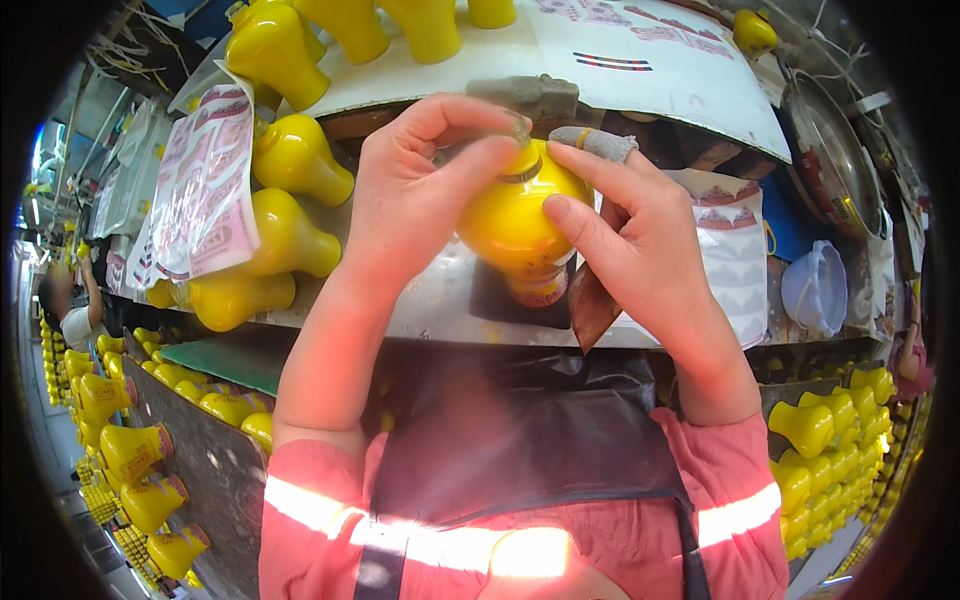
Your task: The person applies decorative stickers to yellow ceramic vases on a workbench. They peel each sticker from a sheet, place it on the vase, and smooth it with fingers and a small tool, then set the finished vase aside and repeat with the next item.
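A glossy yellow bottle (515, 225) with a rounded body, a narrow neck and a dark band round the neck stands in front of me. Its lower end, with reddish print, is on a dark pad (491, 300). My left hand (425, 185) pinches the bottle's mouth between thumb and fingers. Against the upper right side of the body press the thumb and index finger of my right hand (640, 215). A grey cloth finger cover (597, 144) with a yellow band is on that hand. Beside the bottle's base lies a brown pointed piece (592, 305).
Several yellow bottles (290, 230) lie at the left beneath printed label sheets (205, 185); others stand on the white board (480, 75) behind. More sheets (735, 260) and a pale bucket (815, 288) are at right. Stacked bottles (825, 440) fill both sides; a person (78, 318) is far left.
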A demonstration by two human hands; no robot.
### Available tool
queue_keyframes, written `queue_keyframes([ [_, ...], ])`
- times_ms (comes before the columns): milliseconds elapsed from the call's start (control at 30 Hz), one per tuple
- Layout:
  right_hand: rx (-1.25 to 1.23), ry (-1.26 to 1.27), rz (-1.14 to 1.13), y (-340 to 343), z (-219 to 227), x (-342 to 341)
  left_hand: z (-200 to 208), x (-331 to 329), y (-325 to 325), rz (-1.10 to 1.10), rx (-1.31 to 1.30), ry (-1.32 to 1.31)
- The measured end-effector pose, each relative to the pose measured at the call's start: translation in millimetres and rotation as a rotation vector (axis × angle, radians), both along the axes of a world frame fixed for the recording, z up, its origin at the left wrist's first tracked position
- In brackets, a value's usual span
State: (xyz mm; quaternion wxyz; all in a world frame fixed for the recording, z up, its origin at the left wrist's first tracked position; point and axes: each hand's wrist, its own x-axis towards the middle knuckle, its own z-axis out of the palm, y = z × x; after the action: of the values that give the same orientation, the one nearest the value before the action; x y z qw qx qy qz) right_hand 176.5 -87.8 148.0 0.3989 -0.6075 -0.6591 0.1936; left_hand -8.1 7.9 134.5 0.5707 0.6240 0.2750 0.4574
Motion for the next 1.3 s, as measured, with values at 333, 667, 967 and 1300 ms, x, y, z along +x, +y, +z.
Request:
queue_keyframes([
  [333,0.103,-0.148,-0.040,-5.9,-5.0,-16.6,-14.0,3.9,-17.6,-0.050,0.001,-0.067],
  [667,0.146,-0.233,-0.027,-5.7,-8.3,-14.9,-29.3,-2.8,-18.0,-0.158,-0.004,-0.079],
  [967,0.125,-0.302,-0.100,-7.0,-11.8,-23.1,-32.1,-2.2,-16.7,-0.144,0.019,-0.015],
  [1300,-0.013,0.534,-0.002,-11.2,-7.1,-8.0,-4.3,9.4,-11.1,0.177,0.268,0.194],
])
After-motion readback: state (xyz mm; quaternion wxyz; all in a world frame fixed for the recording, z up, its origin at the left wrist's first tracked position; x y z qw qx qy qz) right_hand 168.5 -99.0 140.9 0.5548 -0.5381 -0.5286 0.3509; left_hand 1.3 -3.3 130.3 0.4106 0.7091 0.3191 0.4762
